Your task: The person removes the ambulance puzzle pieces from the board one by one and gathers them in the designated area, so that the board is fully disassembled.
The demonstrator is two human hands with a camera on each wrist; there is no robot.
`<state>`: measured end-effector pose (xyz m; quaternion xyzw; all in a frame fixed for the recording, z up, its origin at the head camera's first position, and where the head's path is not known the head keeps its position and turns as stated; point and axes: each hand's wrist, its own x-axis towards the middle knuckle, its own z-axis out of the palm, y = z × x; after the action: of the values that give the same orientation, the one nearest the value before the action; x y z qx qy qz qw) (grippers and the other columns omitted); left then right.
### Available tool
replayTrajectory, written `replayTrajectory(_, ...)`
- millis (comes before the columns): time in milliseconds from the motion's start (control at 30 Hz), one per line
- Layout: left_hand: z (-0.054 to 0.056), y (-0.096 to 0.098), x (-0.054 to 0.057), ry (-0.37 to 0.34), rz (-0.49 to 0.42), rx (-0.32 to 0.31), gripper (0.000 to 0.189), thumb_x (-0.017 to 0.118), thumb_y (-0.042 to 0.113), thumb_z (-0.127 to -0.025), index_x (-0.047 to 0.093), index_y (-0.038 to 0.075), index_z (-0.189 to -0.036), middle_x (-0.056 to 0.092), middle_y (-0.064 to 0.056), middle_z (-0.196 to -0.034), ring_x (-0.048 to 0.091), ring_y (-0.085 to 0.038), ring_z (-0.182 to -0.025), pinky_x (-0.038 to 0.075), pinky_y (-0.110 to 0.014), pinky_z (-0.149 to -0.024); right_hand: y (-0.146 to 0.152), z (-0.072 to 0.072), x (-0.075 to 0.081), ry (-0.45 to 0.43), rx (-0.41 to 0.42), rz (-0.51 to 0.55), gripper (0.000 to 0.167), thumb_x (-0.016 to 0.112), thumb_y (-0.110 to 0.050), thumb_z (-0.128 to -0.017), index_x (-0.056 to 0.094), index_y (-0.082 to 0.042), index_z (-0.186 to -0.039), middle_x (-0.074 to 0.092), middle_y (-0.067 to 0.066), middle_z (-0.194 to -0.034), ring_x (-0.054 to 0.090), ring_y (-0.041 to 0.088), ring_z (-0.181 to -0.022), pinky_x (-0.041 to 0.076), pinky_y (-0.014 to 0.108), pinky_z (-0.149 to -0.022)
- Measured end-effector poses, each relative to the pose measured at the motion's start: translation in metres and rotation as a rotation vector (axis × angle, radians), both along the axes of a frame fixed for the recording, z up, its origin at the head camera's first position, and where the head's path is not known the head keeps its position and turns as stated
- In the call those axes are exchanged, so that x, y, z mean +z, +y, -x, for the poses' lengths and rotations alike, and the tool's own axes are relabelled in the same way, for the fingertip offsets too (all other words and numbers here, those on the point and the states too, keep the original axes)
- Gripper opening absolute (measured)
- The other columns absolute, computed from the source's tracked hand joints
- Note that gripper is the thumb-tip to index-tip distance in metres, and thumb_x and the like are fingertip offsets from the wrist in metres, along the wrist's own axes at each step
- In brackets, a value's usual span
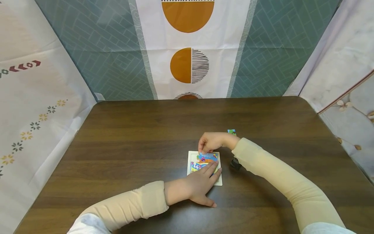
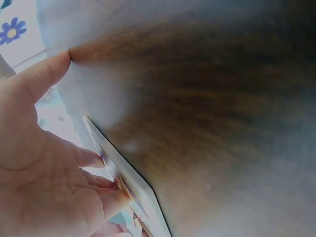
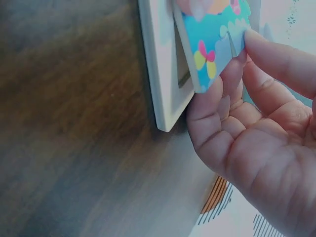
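A small jigsaw puzzle in a cream-coloured frame (image 1: 189, 162) lies on the table. My left hand (image 1: 198, 187) reaches over its lower part, straight fingertips touching the picture and thumb spread out on the tabletop; in the left wrist view the fingers (image 2: 111, 200) meet the puzzle's face. At the far edge, my right hand (image 1: 214, 142) pinches a blue puzzle piece (image 3: 209, 61) between thumb and fingers. This piece, with a pink-and-yellow butterfly on it, tilts up out of the frame's recess in the right wrist view. Part of the picture is hidden beneath the left hand.
Another small blue-and-green puzzle piece (image 1: 231, 131) lies on the table just beyond the right wrist. A black wrist camera (image 1: 235, 163) hangs under the right forearm. The brown wooden table (image 1: 131, 130) ends at patterned cloths at the back and sides.
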<state>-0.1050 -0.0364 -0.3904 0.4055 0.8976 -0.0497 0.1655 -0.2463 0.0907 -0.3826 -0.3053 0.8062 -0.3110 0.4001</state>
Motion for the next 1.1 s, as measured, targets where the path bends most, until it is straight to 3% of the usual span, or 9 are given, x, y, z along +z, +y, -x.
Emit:
replayTrajectory(233, 0.0, 0.002, -0.002, -0.011, 0.008, 0.005, 0.099, 0.059, 0.066, -0.08, 0.02, 0.011, -0.152, 0.013, -0.012, -0.159, 0.013, -0.021, -0.147, 0.021, -0.024, -0.115, 0.002, 0.001, -0.005, 0.013, -0.006, 0.003, 0.013, 0.061, 0.005, -0.083, 0.071, 0.007, -0.091, 0.064, -0.002, -0.072, 0.051, 0.008, -0.062, 0.047, 0.019, -0.061)
replayTrajectory(500, -0.002, 0.003, -0.004, -0.003, 0.016, 0.018, 0.1, 0.058, 0.066, -0.079, 0.019, 0.012, -0.153, 0.012, -0.009, -0.16, 0.013, -0.019, -0.147, 0.022, -0.024, -0.115, 0.002, 0.002, 0.0, 0.026, 0.014, -0.027, 0.013, 0.06, 0.004, -0.083, 0.071, 0.006, -0.089, 0.065, -0.001, -0.074, 0.054, 0.007, -0.065, 0.051, 0.02, -0.064)
replayTrajectory(1100, -0.001, 0.001, -0.002, -0.013, 0.044, -0.002, 0.106, 0.057, 0.07, -0.078, 0.013, 0.011, -0.154, 0.004, -0.01, -0.161, 0.005, -0.019, -0.148, 0.016, -0.024, -0.117, -0.009, -0.009, 0.007, 0.158, -0.017, -0.113, 0.017, 0.055, 0.005, -0.081, 0.072, 0.003, -0.079, 0.053, -0.002, -0.062, 0.045, 0.008, -0.055, 0.041, 0.019, -0.055)
